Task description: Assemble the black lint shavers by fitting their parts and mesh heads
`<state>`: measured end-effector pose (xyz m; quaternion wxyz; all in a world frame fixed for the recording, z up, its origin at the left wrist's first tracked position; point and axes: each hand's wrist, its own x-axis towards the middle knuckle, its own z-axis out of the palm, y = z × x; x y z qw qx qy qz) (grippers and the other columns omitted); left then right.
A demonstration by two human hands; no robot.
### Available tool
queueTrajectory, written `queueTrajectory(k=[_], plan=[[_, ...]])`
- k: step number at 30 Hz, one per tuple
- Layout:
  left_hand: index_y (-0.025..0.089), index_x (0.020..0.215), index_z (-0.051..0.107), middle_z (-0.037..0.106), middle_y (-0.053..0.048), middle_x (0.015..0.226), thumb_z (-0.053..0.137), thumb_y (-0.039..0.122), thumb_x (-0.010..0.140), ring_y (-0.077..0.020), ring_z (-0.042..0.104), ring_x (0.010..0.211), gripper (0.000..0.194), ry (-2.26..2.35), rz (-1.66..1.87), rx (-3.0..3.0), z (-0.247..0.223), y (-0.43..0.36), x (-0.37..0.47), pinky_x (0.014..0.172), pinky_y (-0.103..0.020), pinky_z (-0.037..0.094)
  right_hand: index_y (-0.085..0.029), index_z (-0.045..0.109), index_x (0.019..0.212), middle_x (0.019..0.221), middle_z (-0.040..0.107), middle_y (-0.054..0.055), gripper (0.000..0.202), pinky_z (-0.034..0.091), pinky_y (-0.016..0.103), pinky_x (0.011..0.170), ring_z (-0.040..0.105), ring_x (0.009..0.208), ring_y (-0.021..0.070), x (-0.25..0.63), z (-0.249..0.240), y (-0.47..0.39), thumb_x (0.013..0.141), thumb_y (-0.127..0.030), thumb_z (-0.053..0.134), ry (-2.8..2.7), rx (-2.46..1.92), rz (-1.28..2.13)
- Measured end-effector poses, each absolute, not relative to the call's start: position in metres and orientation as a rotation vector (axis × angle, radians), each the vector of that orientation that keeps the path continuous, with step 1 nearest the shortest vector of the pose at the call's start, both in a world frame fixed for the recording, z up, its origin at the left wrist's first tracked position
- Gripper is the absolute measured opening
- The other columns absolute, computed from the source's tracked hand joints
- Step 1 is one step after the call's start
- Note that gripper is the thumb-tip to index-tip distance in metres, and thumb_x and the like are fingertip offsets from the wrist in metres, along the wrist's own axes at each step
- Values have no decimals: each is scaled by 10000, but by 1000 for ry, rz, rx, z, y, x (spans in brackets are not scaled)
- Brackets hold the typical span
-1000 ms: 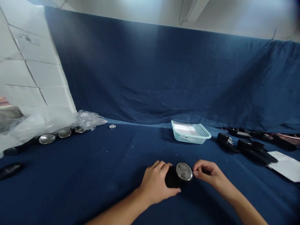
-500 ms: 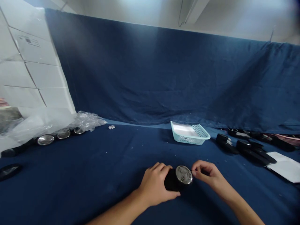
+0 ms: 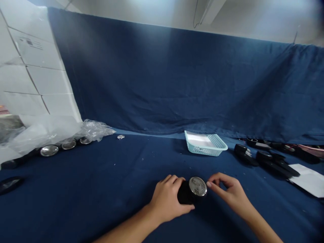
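Observation:
My left hand [image 3: 169, 197] is wrapped round the black body of a fabric shaver [image 3: 198, 186], its round, perforated metal head facing up and toward me. The shaver is held just above or on the blue cloth; I cannot tell which. Right beside the head's right edge, my right hand [image 3: 226, 189] has thumb and forefinger pinched together. Whatever sits between those fingertips, if anything, is too small to make out. The shaver's lower body is hidden by my left palm and fingers.
A light blue basket [image 3: 206, 150] holding white paper stands at the back. Black shaver-like devices [image 3: 272, 162] and a white sheet [image 3: 308, 179] lie on the right. Several round-headed devices [image 3: 49, 150] rest by crumpled clear plastic [image 3: 95, 130] and white boxes [image 3: 43, 77] on the left.
The shaver's head has shifted very slightly up and left. My right hand stays pinched beside it, its fingers a little more curled.

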<state>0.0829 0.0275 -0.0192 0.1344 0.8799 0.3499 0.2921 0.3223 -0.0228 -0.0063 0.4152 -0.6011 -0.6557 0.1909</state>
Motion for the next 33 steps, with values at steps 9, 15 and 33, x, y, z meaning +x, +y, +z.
queueTrajectory(k=[9,15,33], plan=[[196,1118,597,651,-53,1008,823,476,543,-283,609,950,678,1046,863,2549,-21,28,84,818,-448,531,-197,701,772,609,549,-2,298,417,295,620,509,616,168,317,-2,-26,798,-483,622,-1640,-1529,444],[202,1106,600,656,-59,1015,825,477,535,-291,614,945,673,1049,880,2590,-22,27,83,792,-436,541,-195,697,780,608,532,-8,290,406,295,617,500,612,163,320,-4,-26,799,-477,630,-1645,-1533,444],[201,1151,566,647,-63,1032,831,429,541,-287,601,944,703,1106,941,2678,-28,29,83,776,-451,533,-206,723,900,717,610,17,231,450,312,703,583,721,187,321,0,-25,824,-407,638,-1685,-1424,567]])
